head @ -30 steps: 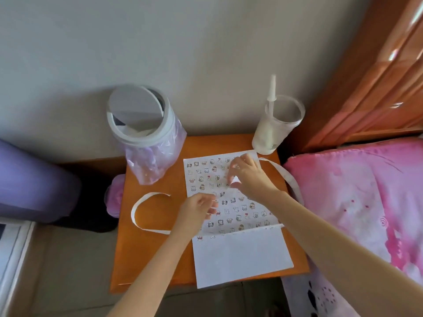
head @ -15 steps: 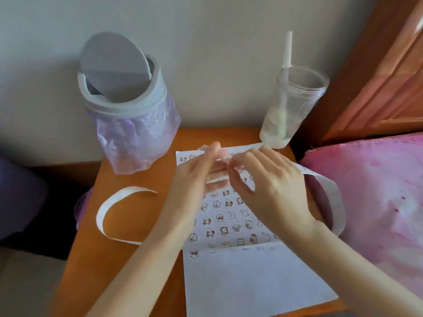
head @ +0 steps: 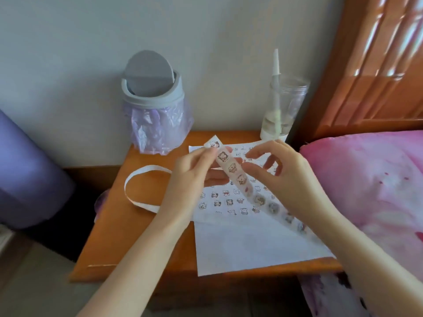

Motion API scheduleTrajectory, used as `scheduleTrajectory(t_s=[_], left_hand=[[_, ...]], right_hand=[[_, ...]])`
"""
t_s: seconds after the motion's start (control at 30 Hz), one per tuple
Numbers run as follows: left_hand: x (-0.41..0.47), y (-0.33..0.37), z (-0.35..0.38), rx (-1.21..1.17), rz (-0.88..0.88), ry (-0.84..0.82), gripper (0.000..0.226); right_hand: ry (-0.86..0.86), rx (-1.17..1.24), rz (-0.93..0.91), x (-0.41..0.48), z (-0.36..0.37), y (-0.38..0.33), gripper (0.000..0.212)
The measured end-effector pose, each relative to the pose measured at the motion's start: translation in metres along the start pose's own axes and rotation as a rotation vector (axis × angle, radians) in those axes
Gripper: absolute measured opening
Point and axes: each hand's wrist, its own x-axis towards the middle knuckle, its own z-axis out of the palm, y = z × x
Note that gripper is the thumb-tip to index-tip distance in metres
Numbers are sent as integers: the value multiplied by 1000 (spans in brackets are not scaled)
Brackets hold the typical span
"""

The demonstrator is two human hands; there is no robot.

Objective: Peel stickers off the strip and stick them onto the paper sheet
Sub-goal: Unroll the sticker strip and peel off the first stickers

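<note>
strip (head: pixel 240 177) is pinched near its top by left hand (head: pixel 194 177), raised over paper sheet (head: pixel 251 243); right hand (head: pixel 286 179) is curled at its edge, grip cannot be told; sticker (head: pixel 232 168) could be torn or folded if peeled where the strip hangs slack.

Your left hand (head: pixel 194 179) pinches the long white strip of cartoon stickers (head: pixel 240 179) near its top end, raised above the white paper sheet (head: pixel 251 243) on the orange wooden table (head: pixel 137 236). The thumb of your right hand (head: pixel 290 179) touches the strip's edge; whether it grips is unclear. Sticker rows cover the sheet's far half.
</note>
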Motion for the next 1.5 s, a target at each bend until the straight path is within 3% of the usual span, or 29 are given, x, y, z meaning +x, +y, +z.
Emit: scheduleTrajectory(t_s=[0.1, 0.23, 0.37, 0.5, 0.77, 0.9, 1.03, 1.13, 1.33, 1.5], left_hand=[[-15, 13, -3, 19, -8, -10, 27], [-33, 21, -9, 37, -36, 47, 22], [-48, 23, -19, 47, -34, 82, 19], [-58, 23, -35, 76, 26, 84, 12], [-57, 18, -53, 180, 132, 98, 15], [-53, 11, -47, 103, 96, 93, 9], [-48, 7, -43, -41, -46, 19, 5], [-44, 3, -41, -47, -81, -6, 14], [-39, -3, -43, 12, -32, 25, 14], [-37, -5, -45, 25, -8, 10, 15]], right_hand=[[-139, 9, 70, -11, -9, -10, 9], [-244, 347, 173, -23, -13, -27, 23], [-325, 352, 153, -35, -11, -41, 22], [-269, 401, 147, -37, 0, -55, 9], [-11, 391, 17, -30, 23, -72, 13], [28, 347, -33, -27, 34, -69, 15], [69, 399, -16, -25, 39, -61, 14], [64, 435, 11, -23, 38, -54, 14], [55, 356, -34, -21, 42, -43, 13], [38, 204, -178, -19, 44, -40, 11]])
